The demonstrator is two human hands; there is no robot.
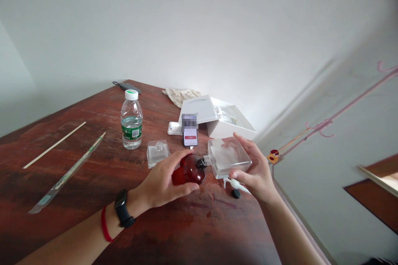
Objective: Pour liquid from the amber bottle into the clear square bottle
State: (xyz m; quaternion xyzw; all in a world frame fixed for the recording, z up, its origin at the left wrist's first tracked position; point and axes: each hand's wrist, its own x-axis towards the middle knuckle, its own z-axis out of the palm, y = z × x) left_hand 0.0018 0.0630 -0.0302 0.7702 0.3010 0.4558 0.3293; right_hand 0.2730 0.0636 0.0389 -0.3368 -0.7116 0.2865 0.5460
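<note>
My left hand (168, 180) wraps round a bottle of dark red liquid (192, 169), tilted with its dark neck pointing right. In my right hand (255, 169) is a clear square bottle (228, 157), held on its side with its threaded neck toward the red bottle. The two necks meet mouth to mouth or overlap; I cannot tell which. Below the clear bottle, a white pump head (238, 185) and a small black cap (236, 193) lie on the table. Another clear square bottle (157, 153) is just beyond my left hand.
On the wooden table (149, 240), a water bottle (132, 126) stands left of centre. A chopstick (54, 145) and a wrapped pair (71, 169) lie farther left. Behind my hands are a propped phone (190, 136), a white box (199, 109) and a cloth (180, 96).
</note>
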